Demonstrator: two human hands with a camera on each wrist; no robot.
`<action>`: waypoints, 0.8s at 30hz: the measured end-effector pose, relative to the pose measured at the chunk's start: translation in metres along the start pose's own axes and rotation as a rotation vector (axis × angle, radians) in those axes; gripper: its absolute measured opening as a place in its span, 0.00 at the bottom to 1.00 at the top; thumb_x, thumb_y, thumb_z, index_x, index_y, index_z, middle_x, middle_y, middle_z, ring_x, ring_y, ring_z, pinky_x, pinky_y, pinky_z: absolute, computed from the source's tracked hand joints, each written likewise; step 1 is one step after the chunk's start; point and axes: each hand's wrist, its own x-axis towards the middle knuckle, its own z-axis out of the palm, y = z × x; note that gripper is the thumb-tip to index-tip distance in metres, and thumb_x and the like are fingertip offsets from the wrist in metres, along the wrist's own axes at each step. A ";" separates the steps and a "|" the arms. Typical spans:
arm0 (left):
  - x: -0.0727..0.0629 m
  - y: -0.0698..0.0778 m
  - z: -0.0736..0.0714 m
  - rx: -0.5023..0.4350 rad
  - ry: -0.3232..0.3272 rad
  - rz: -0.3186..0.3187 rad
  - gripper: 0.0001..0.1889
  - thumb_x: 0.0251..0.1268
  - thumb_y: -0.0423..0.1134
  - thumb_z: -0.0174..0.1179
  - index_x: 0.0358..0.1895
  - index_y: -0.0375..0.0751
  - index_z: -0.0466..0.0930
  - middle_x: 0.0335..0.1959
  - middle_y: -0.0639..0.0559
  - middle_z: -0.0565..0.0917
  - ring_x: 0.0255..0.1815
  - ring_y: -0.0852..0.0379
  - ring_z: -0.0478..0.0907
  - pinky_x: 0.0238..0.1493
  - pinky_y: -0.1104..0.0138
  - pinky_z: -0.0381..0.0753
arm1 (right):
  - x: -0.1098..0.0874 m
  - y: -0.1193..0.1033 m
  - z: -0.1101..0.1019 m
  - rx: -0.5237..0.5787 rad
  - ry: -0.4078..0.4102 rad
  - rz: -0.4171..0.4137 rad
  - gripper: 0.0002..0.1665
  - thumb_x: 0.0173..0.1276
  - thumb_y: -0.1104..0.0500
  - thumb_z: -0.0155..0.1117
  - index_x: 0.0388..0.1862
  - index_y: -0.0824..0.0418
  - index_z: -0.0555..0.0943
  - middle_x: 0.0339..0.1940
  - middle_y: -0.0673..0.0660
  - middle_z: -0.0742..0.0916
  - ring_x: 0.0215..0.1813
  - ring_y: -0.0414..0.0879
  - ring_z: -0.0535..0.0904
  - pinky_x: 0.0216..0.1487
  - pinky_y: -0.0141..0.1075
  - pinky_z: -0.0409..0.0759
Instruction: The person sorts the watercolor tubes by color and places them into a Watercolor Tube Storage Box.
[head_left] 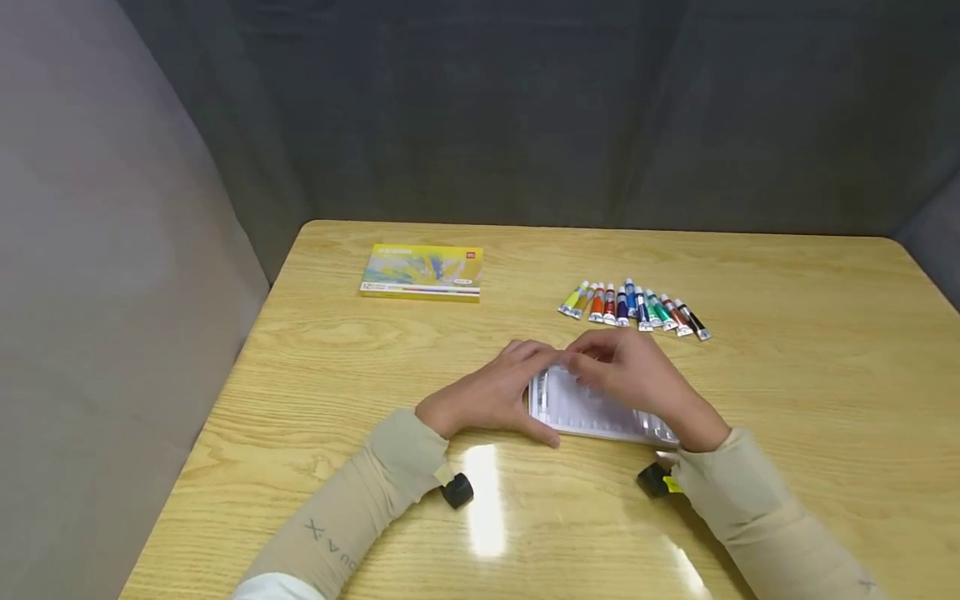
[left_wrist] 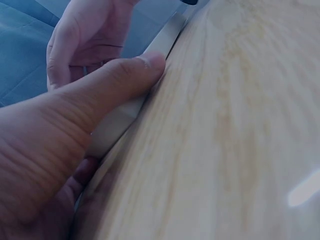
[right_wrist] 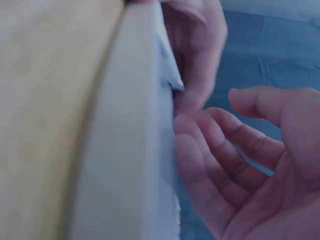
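A shallow white tray [head_left: 600, 408] with a slotted clear insert lies on the table in front of me. A pale paint tube [head_left: 543, 396] sits in its leftmost slot; its flat crimped end [right_wrist: 172, 75] sticks up a little in the right wrist view. My left hand [head_left: 498, 387] grips the tray's left end, thumb along the near edge and fingers round the far side. Over the tray, my right hand [head_left: 630, 371] has its fingertips close to the far left corner. In the right wrist view the thumb [right_wrist: 255, 102] stands apart from the loosely bent fingers, with nothing between them.
Behind the tray several coloured paint tubes [head_left: 637, 307] lie in a row. A yellow paint box [head_left: 422, 273] lies flat at the back left of the wooden table [head_left: 337, 367]. A dark curtain [head_left: 562, 117] hangs behind the table.
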 end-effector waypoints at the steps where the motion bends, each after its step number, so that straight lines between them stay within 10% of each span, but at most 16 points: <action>1: 0.000 0.001 0.000 -0.001 -0.003 -0.005 0.59 0.46 0.67 0.78 0.82 0.52 0.58 0.77 0.56 0.66 0.78 0.56 0.60 0.80 0.60 0.67 | 0.000 -0.001 -0.003 -0.004 0.006 0.004 0.10 0.74 0.53 0.66 0.44 0.55 0.90 0.35 0.54 0.92 0.31 0.44 0.83 0.34 0.34 0.81; 13: 0.000 0.001 0.000 0.002 -0.004 -0.012 0.61 0.45 0.67 0.79 0.82 0.48 0.58 0.78 0.54 0.65 0.79 0.56 0.60 0.80 0.61 0.66 | 0.034 -0.009 -0.045 -0.188 -0.002 0.085 0.14 0.74 0.49 0.65 0.47 0.57 0.89 0.35 0.56 0.92 0.33 0.45 0.87 0.34 0.36 0.78; 24: 0.000 -0.003 0.001 0.009 -0.010 -0.005 0.60 0.47 0.66 0.78 0.82 0.47 0.58 0.78 0.55 0.65 0.78 0.57 0.60 0.79 0.63 0.67 | 0.081 0.007 -0.034 -0.403 0.032 -0.130 0.10 0.70 0.61 0.65 0.46 0.62 0.88 0.40 0.59 0.91 0.41 0.49 0.85 0.48 0.48 0.84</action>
